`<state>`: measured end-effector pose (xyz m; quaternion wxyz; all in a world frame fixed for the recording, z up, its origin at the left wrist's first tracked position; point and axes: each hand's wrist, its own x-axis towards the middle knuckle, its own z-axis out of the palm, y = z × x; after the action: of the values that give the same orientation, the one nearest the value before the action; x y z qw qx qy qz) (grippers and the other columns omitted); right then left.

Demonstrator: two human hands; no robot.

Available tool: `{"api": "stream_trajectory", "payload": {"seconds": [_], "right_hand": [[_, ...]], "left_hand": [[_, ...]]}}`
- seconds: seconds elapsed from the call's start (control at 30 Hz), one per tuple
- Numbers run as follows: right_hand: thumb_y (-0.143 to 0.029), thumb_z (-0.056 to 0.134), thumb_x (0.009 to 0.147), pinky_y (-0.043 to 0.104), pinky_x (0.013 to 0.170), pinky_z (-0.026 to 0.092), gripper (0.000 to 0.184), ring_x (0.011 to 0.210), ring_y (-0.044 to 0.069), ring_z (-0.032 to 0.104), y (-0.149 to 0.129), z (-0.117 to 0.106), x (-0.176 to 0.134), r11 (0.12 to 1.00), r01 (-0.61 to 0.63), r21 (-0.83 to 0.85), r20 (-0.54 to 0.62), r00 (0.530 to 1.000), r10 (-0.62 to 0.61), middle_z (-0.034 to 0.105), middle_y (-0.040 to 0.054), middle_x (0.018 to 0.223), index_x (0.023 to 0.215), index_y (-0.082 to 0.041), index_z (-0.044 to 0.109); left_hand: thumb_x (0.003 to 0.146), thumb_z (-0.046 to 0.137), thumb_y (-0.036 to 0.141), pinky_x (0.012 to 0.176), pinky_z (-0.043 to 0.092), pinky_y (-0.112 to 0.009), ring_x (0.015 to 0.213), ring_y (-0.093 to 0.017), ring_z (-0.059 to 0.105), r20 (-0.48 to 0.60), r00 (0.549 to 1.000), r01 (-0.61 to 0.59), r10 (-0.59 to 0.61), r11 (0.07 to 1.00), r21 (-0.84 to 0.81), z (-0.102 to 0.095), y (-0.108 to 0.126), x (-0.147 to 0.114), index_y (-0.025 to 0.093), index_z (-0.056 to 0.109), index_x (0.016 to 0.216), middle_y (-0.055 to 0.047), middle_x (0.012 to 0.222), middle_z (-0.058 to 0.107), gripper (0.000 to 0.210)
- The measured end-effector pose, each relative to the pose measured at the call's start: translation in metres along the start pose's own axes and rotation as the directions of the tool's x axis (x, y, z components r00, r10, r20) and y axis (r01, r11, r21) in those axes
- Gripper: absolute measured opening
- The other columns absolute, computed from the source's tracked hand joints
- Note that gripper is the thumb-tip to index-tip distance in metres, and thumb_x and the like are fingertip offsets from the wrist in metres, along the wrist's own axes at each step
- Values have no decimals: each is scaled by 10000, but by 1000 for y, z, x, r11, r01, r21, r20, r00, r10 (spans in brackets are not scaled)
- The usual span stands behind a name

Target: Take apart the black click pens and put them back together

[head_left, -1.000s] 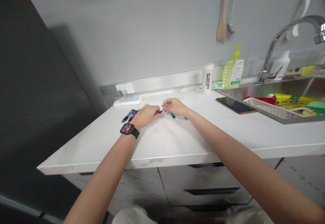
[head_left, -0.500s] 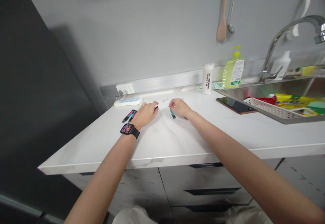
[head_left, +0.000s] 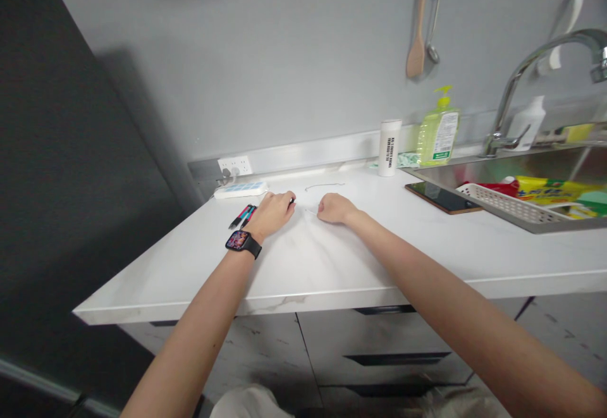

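My left hand [head_left: 274, 213], with a black watch [head_left: 243, 241] on its wrist, is closed over the white counter. A small black piece [head_left: 291, 201] shows at its fingertips; the rest is hidden. Just left of that hand lie several slim pink, teal and black pen-like things [head_left: 245, 214], partly covered by it. My right hand [head_left: 336, 208] is closed in a fist a short way to the right. From its fingers a thin pale stick [head_left: 310, 211] points toward the left hand. Behind the hands, a thin dark string [head_left: 325, 185] lies on the counter.
A white power strip [head_left: 241, 190] sits by the wall at left. To the right stand a white canister [head_left: 389, 148] and a yellow-green soap bottle [head_left: 439, 130]. A dark phone [head_left: 443, 197] lies beside the sink [head_left: 535, 222], which holds a white basket [head_left: 512, 205].
My right hand has turned and closed further; the teal piece that showed beneath its fingers is out of sight. A thin pale stick now points left from it. My left hand stays nearly in place.
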<state>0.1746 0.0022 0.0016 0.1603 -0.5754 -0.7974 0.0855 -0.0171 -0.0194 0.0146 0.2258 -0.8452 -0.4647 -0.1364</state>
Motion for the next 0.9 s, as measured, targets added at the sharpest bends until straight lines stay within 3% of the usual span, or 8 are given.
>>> {"api": "stream_trajectory", "payload": {"seconds": [0.2, 0.4, 0.63, 0.9], "right_hand": [[-209, 564, 750, 348, 832, 498, 324, 1040, 309, 630, -7, 4, -2, 992, -24, -122, -41, 999, 19, 663, 226, 1102, 1015, -78, 696], [-244, 522, 804, 337, 870, 476, 370, 1103, 310, 583, -11, 1, -5, 986, 2, -168, -66, 998, -13, 597, 237, 1198, 1090, -54, 659], [-188, 483, 828, 377, 862, 457, 334, 1091, 334, 584, -12, -2, -6, 990, 17, -138, -83, 996, -28, 635, 263, 1111, 1084, -32, 631], [-112, 424, 864, 359, 815, 452, 314, 1025, 295, 608, -10, 2, -5, 980, 87, -178, -55, 994, -98, 663, 189, 1078, 1132, -116, 589]], "left_hand": [[927, 384, 232, 855, 400, -364, 833, -218, 656, 12, 1000, -5, 5, 1000, -2, -1, 0, 0, 134, 550, 1072, -78, 871, 698, 241], [924, 389, 232, 871, 397, -368, 829, -216, 655, 11, 1000, -4, 4, 1000, -15, 1, 0, 0, 140, 552, 1071, -75, 849, 696, 238], [921, 384, 234, 867, 403, -367, 809, -215, 657, 24, 1000, -2, 2, 999, -34, -1, 1, 0, 142, 559, 1058, -74, 830, 694, 239], [923, 385, 230, 858, 405, -365, 805, -217, 660, 29, 1000, -2, 3, 1000, -29, -1, 1, 0, 140, 563, 1060, -74, 829, 698, 242]]}}
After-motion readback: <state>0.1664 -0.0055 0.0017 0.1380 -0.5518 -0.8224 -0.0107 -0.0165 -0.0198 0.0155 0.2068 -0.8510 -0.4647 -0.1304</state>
